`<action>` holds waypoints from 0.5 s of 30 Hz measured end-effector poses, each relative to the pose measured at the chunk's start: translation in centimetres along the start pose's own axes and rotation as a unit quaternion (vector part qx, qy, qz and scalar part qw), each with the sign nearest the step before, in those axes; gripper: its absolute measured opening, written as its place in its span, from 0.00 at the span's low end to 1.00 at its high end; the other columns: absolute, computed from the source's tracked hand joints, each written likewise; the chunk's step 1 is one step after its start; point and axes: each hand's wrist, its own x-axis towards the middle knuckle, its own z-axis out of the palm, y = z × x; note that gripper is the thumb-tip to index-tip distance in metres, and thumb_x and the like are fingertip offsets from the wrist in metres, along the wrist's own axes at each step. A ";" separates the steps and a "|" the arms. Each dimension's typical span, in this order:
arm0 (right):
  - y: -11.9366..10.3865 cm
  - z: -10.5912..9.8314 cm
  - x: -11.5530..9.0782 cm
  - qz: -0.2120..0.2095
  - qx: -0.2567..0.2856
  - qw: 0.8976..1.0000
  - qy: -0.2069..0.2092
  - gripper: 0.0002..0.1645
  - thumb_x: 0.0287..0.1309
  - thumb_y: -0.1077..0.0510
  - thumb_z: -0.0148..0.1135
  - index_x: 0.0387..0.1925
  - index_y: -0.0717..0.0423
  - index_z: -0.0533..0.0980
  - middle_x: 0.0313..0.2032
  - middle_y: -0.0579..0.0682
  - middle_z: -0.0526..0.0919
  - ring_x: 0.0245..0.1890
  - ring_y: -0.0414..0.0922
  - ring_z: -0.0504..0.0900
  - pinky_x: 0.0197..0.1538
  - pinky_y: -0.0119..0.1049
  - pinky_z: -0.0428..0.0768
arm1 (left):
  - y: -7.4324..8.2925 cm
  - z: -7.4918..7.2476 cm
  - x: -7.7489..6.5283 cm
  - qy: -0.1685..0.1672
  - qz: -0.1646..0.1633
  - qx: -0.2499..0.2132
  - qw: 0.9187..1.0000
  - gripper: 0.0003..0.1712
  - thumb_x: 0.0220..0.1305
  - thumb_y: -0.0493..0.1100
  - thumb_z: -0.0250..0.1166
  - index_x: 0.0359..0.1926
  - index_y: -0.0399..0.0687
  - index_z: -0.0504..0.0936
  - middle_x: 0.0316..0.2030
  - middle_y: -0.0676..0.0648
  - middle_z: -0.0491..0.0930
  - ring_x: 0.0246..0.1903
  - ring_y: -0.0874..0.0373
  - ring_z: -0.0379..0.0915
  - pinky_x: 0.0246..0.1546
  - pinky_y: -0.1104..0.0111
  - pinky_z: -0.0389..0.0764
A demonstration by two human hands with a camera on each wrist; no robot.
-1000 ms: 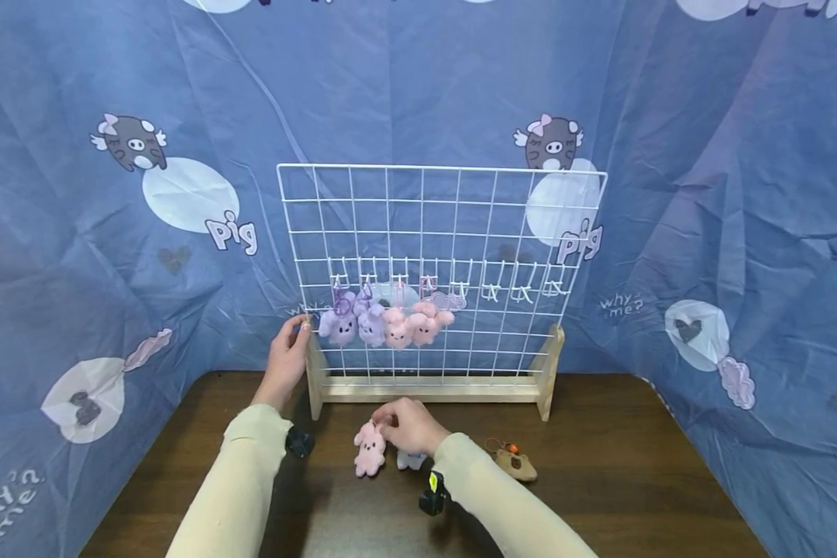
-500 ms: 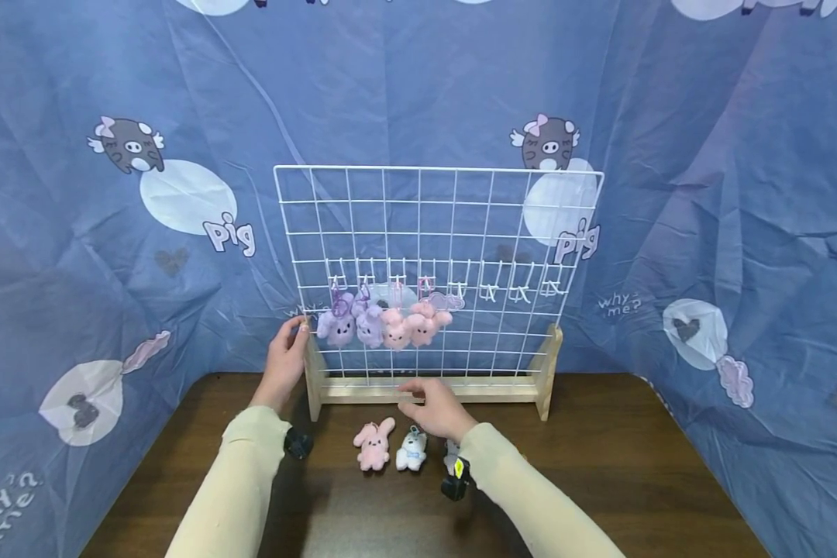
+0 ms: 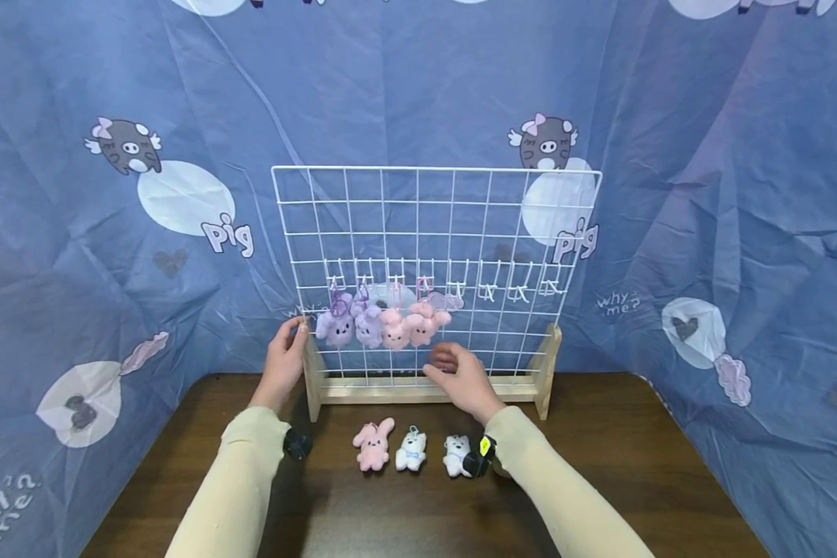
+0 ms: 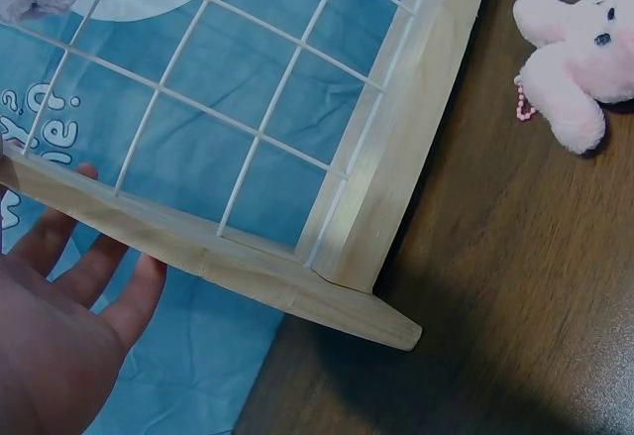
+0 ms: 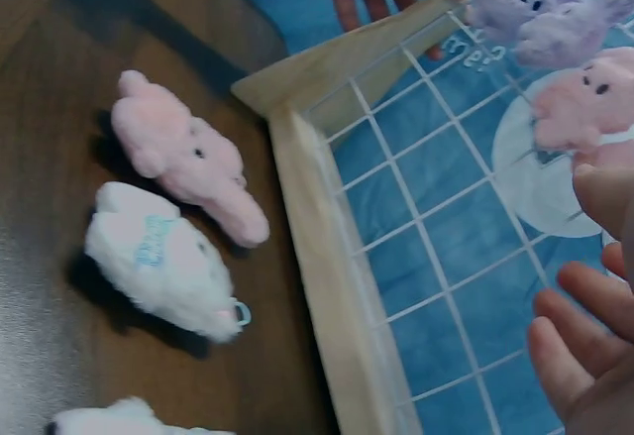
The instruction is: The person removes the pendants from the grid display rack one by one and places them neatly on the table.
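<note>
My left hand (image 3: 282,364) grips the left wooden upright (image 4: 198,242) of a white wire-grid display rack (image 3: 488,201), its fingers behind the wood in the left wrist view. In front of the grid's lower middle, my right hand (image 3: 466,380) is raised with nothing in it, fingers loosely bent. Two purple plush keychains (image 3: 338,329) and two pink plush keychains (image 3: 394,332) hang from the left hooks. On the table, a pink bunny plush keychain (image 3: 373,449) lies left of two white plush keychains (image 3: 411,451), the right one partly behind the right wrist's camera.
Several bare white hooks (image 3: 518,293) continue along the row to the right. The rack's wooden base bar (image 3: 370,390) runs along the back of the brown table (image 3: 363,515). A blue printed cloth (image 3: 446,85) hangs behind and at both sides.
My right hand let go of the pink bunny plush keychain, leaving it on the table, then rose and moved right to the grid. Both white keychains came into view. My left hand stayed on the upright.
</note>
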 end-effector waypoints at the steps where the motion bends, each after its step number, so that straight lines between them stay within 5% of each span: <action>1: -0.1 -0.2 0.2 -0.004 0.003 1.000 0.006 0.30 0.70 0.56 0.69 0.67 0.63 0.74 0.61 0.60 0.83 0.61 0.56 0.83 0.61 0.50 0.81 | 0.0 0.0 0.0 -0.001 -0.001 0.001 1.000 0.27 0.85 0.50 0.49 0.74 0.40 0.67 0.74 0.33 0.66 0.74 0.40 0.62 0.74 0.45 0.62; 15: -3.6 -1.6 1.4 -0.035 0.047 0.997 0.040 0.35 0.68 0.58 0.71 0.71 0.61 0.69 0.63 0.61 0.82 0.63 0.59 0.81 0.66 0.52 0.78 | 0.0 -0.1 0.1 -0.003 -0.003 0.002 1.000 0.26 0.85 0.50 0.49 0.73 0.40 0.68 0.74 0.35 0.67 0.73 0.41 0.62 0.74 0.47 0.63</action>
